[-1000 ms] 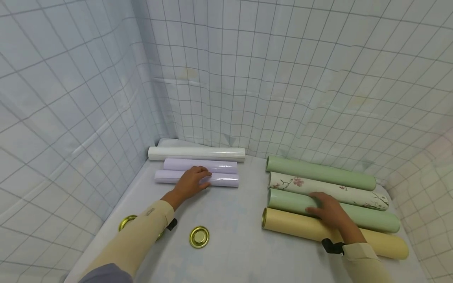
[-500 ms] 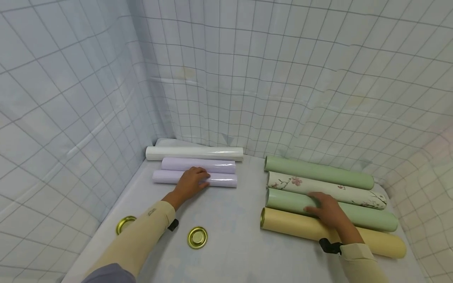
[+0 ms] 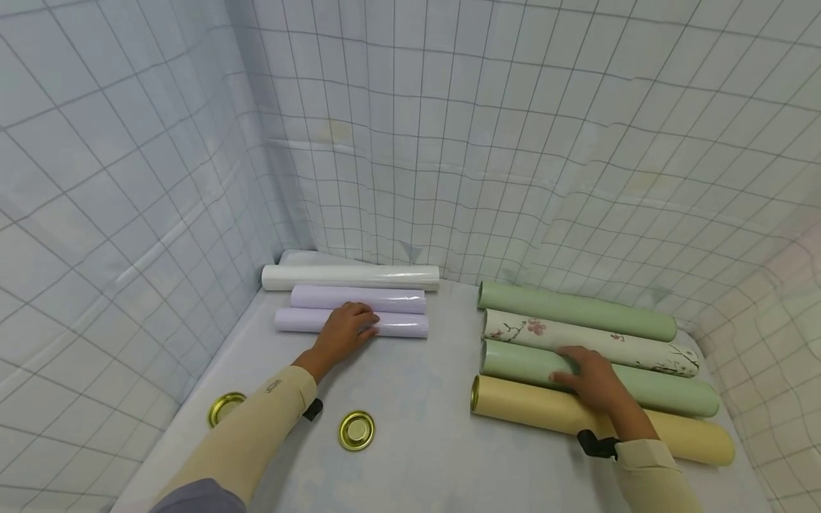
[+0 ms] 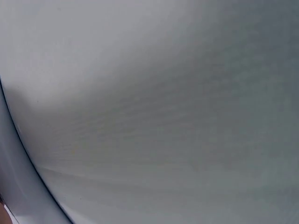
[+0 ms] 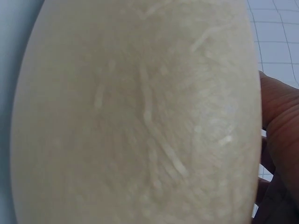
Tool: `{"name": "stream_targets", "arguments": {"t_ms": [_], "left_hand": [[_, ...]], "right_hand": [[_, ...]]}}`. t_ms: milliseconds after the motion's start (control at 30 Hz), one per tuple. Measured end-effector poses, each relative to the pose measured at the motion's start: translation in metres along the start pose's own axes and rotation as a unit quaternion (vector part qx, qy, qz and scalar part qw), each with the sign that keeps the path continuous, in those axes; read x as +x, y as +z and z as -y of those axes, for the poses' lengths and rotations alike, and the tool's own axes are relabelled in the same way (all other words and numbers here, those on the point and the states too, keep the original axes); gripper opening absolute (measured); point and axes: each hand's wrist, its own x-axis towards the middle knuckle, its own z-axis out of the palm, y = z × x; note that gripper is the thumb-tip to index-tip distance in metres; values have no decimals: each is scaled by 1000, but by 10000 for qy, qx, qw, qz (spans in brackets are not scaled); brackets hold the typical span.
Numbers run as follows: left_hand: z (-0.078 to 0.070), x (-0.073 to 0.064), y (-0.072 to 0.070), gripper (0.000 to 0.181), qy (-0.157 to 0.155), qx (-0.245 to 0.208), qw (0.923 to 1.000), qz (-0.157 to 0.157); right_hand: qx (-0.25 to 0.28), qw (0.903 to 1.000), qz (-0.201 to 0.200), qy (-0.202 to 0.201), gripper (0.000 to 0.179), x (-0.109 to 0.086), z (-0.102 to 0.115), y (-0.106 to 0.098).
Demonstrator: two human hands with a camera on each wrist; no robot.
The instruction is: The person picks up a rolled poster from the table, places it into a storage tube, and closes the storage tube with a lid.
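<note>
Two glossy lilac wallpaper rolls lie side by side at left in the head view. My left hand (image 3: 345,333) lies over the nearer lilac roll (image 3: 404,325), fingers bent across its top towards the farther lilac roll (image 3: 385,299), thumb on the near side. At right, my right hand (image 3: 593,377) spans the pale green roll (image 3: 673,392), fingers on its far side and thumb on its near side. Under that wrist lies a yellow roll (image 3: 532,405), filling much of the right wrist view beside part of the hand. The left wrist view shows mostly blurred pale surface.
A white roll (image 3: 353,277) lies behind the lilac ones. Beyond the held green roll are a floral roll (image 3: 577,338) and another green roll (image 3: 577,310). Two gold round caps (image 3: 356,430) lie near the left forearm. Grid-patterned walls (image 3: 410,142) enclose the white surface.
The view has shifted slightly, moving everything a little left in it. Both hands keep their places on the rolls.
</note>
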Motion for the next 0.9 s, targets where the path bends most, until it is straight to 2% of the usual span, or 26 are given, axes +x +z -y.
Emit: {"name": "stream_targets", "arguments": {"t_ms": [300,467,600,733,900], "left_hand": [[3,-1,5,22,87,-248,9995,-150],[4,-2,6,23,260,-216,9992,-223],[5,-3,6,31,357,-157,9990,-230],[5,-5,6,39,252,-43,9997,-6],[5,-8,5,37,101,28,9997,227]], "right_hand": [[-3,10000,-27,-35,59,0,3,-1],[-53,10000,-35,-61,58,0,2,-1],[-111,9998,-65,-118,59,1,0,0],[-116,9998,-86,-154,59,1,-2,2],[-162,9997,-79,-187,63,1,-4,2]]}}
